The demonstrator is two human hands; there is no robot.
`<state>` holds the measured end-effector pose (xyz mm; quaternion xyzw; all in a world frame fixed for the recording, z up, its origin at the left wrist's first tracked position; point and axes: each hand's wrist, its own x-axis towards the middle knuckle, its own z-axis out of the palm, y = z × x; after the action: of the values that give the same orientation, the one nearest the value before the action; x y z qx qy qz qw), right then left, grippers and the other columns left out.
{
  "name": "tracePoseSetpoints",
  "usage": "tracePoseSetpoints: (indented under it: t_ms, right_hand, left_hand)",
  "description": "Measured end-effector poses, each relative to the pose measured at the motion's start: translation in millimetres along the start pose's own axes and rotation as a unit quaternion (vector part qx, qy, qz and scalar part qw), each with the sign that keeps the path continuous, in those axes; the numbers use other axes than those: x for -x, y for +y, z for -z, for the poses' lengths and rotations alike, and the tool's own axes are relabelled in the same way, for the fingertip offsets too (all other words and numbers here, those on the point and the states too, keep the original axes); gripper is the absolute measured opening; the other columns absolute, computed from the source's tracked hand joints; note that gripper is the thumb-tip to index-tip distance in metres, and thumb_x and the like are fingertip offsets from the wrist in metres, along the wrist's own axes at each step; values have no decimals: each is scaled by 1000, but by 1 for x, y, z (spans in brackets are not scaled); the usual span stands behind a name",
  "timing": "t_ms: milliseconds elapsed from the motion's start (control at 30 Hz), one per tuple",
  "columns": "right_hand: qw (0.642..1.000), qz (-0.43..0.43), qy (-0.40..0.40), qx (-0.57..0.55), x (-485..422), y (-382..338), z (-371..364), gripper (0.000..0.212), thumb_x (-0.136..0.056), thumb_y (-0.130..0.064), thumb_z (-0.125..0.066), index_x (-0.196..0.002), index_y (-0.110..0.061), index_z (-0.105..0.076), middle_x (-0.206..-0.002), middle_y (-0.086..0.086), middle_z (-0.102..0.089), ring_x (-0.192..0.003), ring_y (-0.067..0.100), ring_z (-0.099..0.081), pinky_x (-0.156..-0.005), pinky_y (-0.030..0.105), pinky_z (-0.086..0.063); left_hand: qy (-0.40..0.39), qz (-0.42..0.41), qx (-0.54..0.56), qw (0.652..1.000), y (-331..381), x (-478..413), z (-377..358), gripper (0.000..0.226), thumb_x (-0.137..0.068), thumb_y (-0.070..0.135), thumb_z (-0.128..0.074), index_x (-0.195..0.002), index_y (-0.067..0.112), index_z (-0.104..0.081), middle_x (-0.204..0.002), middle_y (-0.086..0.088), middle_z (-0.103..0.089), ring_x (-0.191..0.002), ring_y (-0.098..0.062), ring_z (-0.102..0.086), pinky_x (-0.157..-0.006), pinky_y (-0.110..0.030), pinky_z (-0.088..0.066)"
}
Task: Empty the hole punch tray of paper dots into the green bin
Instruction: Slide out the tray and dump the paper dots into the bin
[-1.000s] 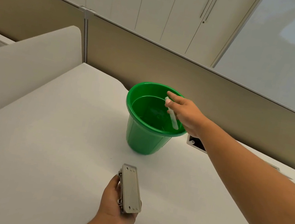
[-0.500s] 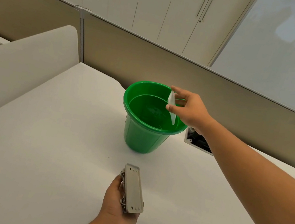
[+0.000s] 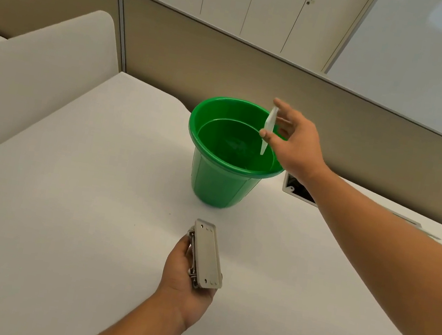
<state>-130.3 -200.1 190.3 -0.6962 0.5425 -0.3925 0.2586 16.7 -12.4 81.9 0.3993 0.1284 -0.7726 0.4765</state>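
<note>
Left hand: we are seeing the left hand (image 3: pixel 190 276) nearest to us, low over the bench (image 3: pixel 62 199), its grip wrapped around the hole punch (image 3: pixel 206 255).
Hole punch: it is lying on its side in that palm with its flat grey underside facing up; the tray is off it.
Bench: we are looking at a plain white top, with only a few tiny specks near the punch that we cannot identify.
Green bin: the green bin (image 3: pixel 219 187) is standing upright on the bench beyond the punch, well apart from the left hand.
Tray: the tray (image 3: pixel 268 128) is hanging over the right side of the bin's mouth, tilted steeply so its lower end is pointing down inside the rim.
Right hand: the right hand (image 3: pixel 295 142) is reaching across from the right, its grip pinching the tray between thumb and fingertips, the other fingers spread loosely.
Paper dots: pale flecks are showing on the bin's floor; we cannot tell whether any dots are clinging inside the tray.
Step in hand: we are judging this to be the tipping-out itself, with the tray held over the bin.
Next move: we are expecting it to call for a light shake or tap while the tray is kept inside the rim, so that no dots land on the bench, and then bringing the tray back to the punch.
Behind: a beige partition (image 3: pixel 203 53) is closing off the bench's far edge.
</note>
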Motion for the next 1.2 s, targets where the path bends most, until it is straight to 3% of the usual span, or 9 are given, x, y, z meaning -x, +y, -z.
tracePoseSetpoints:
  t_ms: [100, 200, 333, 433, 567, 700, 967, 1200]
  right_hand:
    - [984, -50, 84, -148, 3, -8, 8, 66, -81, -14, -72, -140, -19, -44, -136, 13, -55, -117, 20, -57, -96, 31, -50]
    - [943, -80, 139, -292, 11, -21, 16, 62, -82, -17, -71, -138, -14, -45, -133, 15, -56, -118, 23, -59, -94, 37, -53]
    - [852, -86, 147, -495, 40, -44, 28, 54, -84, -16, -68, -132, -4, -45, -127, 17, -59, -113, 31, -63, -95, 40, -52]
    - [814, -76, 127, -562, 76, -50, 34, 51, -87, -21, -64, -131, -3, -44, -117, 13, -61, -111, 30, -64, -99, 42, -49]
    - [779, -118, 133, -601, 137, -44, 36, 63, -87, -31, -62, -140, -4, -41, -126, 11, -59, -118, 25, -60, -102, 39, -46]
    - [764, -205, 156, -592, 199, -27, 26, 34, -91, -38, -52, -111, -17, -71, -117, 6, -71, -115, 22, -63, -96, 37, -50]
    - [716, -339, 152, -591, 283, -5, -16, 40, -88, -33, -55, -121, -11, -60, -109, 13, -72, -114, 26, -62, -98, 42, -46]
    - [702, -376, 175, -580, 307, 3, -20, 45, -86, -36, -60, -122, -10, -63, -121, 17, -66, -110, 27, -61, -97, 41, -45]
  left_hand:
    - [-4, 2, -10, 1000, -2, 3, -3, 28, -87, 44, -58, -75, 19, -65, -60, -3, -54, -58, -18, -45, -57, -29, -39]
    - [-12, 0, -20, 1000, -3, 7, -6, 29, -87, 44, -57, -74, 20, -65, -61, -2, -54, -59, -17, -45, -57, -28, -38]
    - [-25, -2, -41, 999, -6, 15, -6, 28, -87, 44, -58, -73, 20, -66, -61, 0, -53, -58, -16, -44, -57, -28, -38]
    - [-42, -2, -67, 997, -9, 22, -4, 30, -88, 46, -58, -76, 21, -68, -60, 0, -56, -59, -16, -46, -58, -28, -39]
    - [-69, -22, -108, 991, -17, 32, 1, 30, -88, 51, -57, -88, 24, -71, -68, 0, -60, -65, -16, -48, -62, -29, -40]
    - [-80, -64, -140, 985, -26, 41, 7, 34, -85, 54, -58, -95, 24, -71, -73, 0, -59, -67, -16, -50, -63, -30, -41]
    - [-130, -73, -216, 965, -45, 53, 12, 61, -80, 67, -50, -110, 19, -69, -82, -4, -64, -74, -17, -59, -68, -29, -47]
    - [-123, -90, -336, 929, -56, 56, 21, 44, -81, 62, -56, -69, 21, -66, -57, 1, -53, -52, -13, -48, -57, -27, -40]
